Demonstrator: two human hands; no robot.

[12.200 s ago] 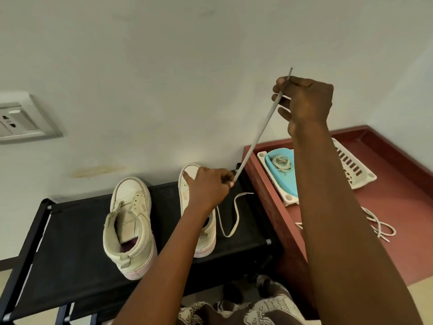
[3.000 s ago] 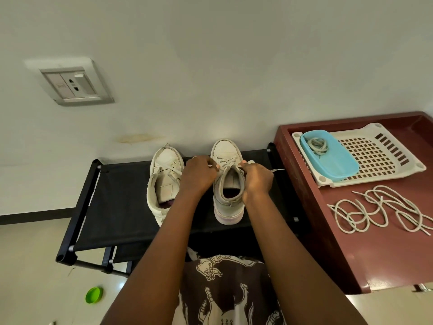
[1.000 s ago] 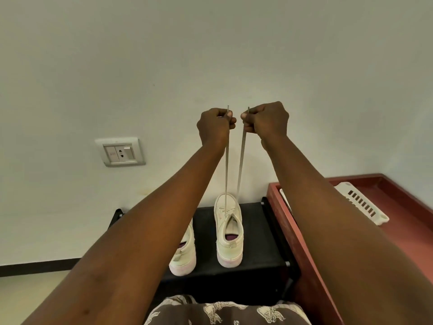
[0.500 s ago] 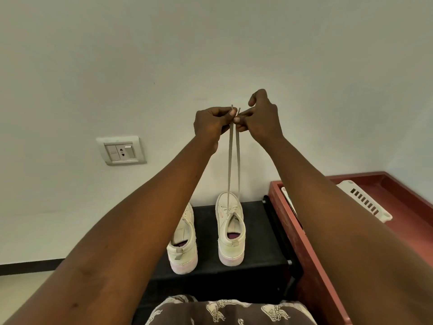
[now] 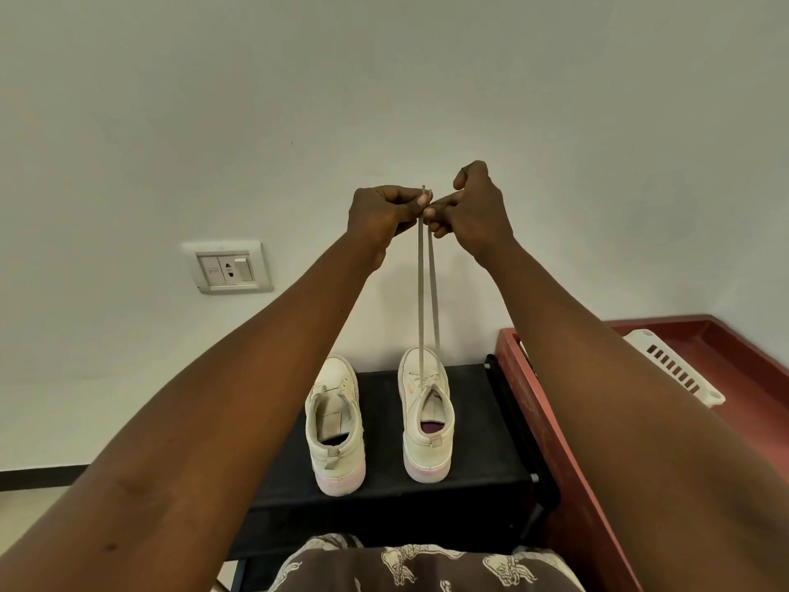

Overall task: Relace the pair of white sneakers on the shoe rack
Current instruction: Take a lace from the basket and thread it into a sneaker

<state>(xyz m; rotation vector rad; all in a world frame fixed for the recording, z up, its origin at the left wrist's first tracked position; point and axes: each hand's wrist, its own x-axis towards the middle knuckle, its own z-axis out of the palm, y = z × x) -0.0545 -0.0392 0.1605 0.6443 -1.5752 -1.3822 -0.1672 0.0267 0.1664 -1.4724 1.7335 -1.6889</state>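
A plain off-white wall fills the background, with a switch-and-socket plate (image 5: 230,269) mounted at the left. Below it stands a black fabric-topped shoe rack (image 5: 469,425), and the two white sneakers sit on it side by side, heels toward the camera and toes toward the wall. The left sneaker (image 5: 335,425) is unlaced, its tongue bare. The right sneaker (image 5: 427,416) has lacing across its front, and from its eyelets two strands of a pale shoelace (image 5: 427,292) rise straight and taut, close together. Both arms reach up in front of the wall. The left hand (image 5: 380,213) pinches the lace tips between thumb and forefinger. The right hand (image 5: 474,211) is pressed close beside it, its curled fingers gripping the same strands just under the tips. To the right of the rack, touching it, is a red-brown table (image 5: 538,420) with a raised rim, and a white slotted plastic tray (image 5: 674,365) lies on it, partly hidden by the right forearm. A brown patterned garment (image 5: 405,566) shows along the bottom edge.
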